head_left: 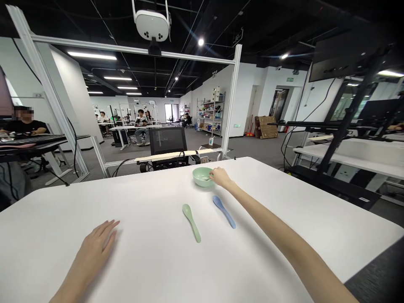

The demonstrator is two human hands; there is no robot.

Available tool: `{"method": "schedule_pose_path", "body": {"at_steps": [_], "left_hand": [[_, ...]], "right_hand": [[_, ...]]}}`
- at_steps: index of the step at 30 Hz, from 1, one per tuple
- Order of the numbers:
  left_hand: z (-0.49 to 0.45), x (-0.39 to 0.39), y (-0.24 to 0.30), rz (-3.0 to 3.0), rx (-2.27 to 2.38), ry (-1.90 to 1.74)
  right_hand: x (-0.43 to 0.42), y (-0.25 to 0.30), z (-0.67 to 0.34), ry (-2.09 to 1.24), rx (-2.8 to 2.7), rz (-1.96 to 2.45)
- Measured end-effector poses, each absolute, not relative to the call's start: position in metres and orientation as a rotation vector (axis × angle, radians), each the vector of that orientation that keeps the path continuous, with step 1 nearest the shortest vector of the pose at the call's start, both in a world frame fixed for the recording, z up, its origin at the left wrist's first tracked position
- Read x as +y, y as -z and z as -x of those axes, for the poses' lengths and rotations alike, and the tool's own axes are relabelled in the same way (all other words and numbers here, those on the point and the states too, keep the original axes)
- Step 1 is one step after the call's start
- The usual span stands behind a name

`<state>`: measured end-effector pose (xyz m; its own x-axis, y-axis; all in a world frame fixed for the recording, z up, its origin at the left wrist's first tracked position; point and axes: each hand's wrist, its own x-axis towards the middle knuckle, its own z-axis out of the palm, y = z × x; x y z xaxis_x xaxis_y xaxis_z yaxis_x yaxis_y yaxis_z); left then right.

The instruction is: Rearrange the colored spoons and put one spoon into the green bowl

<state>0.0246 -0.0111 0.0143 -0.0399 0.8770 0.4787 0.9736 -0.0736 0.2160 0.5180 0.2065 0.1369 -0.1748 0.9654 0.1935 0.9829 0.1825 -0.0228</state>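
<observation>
A pale green bowl (202, 176) stands near the far edge of the white table (151, 261). My right hand (220, 176) reaches out to its right rim, fingers closed on the rim. Closer to me lie a green spoon (191, 222) and a blue spoon (224, 211), side by side, bowls pointing away from me. My left hand (96, 244) rests flat on the table at the near left, fingers stretched out and holding nothing.
Beyond the table's far edge stand a black office chair (167, 145) and a white metal frame (232, 101). A black stand and another white desk (347, 158) are at the right. People sit at desks in the background.
</observation>
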Motion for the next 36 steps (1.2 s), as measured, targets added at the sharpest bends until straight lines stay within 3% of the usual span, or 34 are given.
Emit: {"method": "schedule_pose_path", "body": {"at_steps": [9, 15, 20, 28, 33, 36], "left_hand": [[-0.132, -0.025, -0.075, 2.218, -2.176, 1.108], [-0.216, -0.013, -0.108, 2.491, -2.444, 1.619], [-0.257, 0.003, -0.107, 2.571, -2.661, 1.912], [-0.243, 0.006, -0.092, 2.538, -2.720, 1.749], [-0.237, 0.015, -0.078, 2.560, -2.806, 1.359], [-0.246, 0.023, -0.074, 2.606, -2.823, 1.089]], "right_hand": [[0.206, -0.152, -0.496, 0.099, -2.169, 1.939], [0.113, -0.130, -0.465, -0.107, -2.003, 1.261], [0.039, -0.102, -0.430, -0.263, -2.060, 1.067], [0.021, -0.087, -0.431, -0.399, -2.132, 1.148], [0.028, -0.072, -0.436, -0.224, -2.261, 1.426], [0.031, -0.061, -0.436, -0.304, -2.331, 1.445]]}}
